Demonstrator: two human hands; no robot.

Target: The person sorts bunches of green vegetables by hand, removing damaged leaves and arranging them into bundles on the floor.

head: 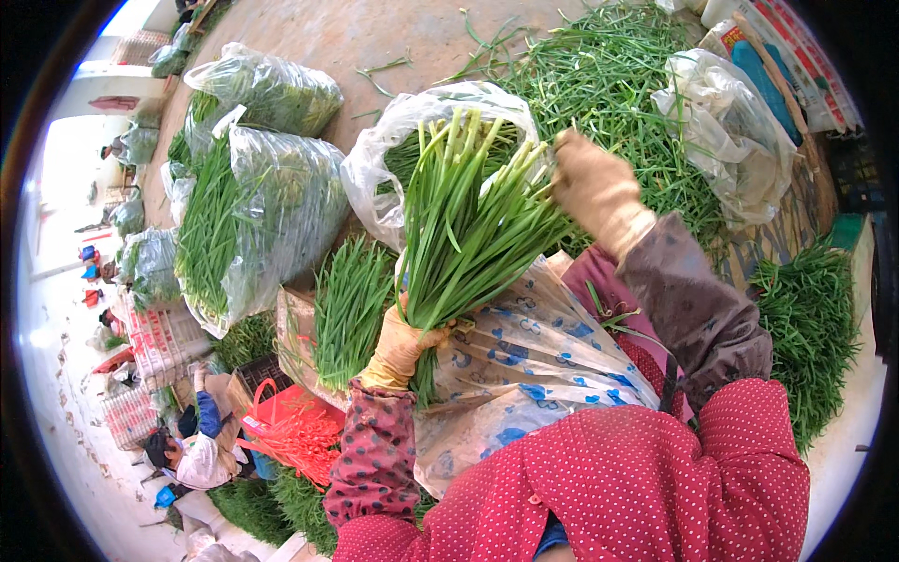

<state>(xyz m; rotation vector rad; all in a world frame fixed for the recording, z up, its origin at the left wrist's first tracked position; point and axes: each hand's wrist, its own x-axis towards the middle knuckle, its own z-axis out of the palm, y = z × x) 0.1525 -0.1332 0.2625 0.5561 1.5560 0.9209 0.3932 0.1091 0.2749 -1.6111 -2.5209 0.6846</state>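
Note:
A bundle of long green garlic chives or similar leafy stalks point(456, 225) fans out in front of me, pale cut ends pointing away. Around its leafy lower part my left hand point(404, 344), in a yellowish glove, is closed. My right hand point(593, 186), in a tan glove, is at the right edge of the bundle's cut ends, slightly blurred; whether its fingers grip a stalk is unclear. Behind the bundle stands an open clear plastic bag point(369, 183) with more greens inside. A patterned plastic apron point(534, 358) covers my lap.
Loose trimmed leaves point(604, 91) are heaped at upper right beside a crumpled plastic bag point(730, 133). Filled bags of greens point(281, 204) stand left. More greens point(351, 309) lie on a box near my left hand. Red ties point(302, 435) and a co-worker point(204, 456) are at lower left.

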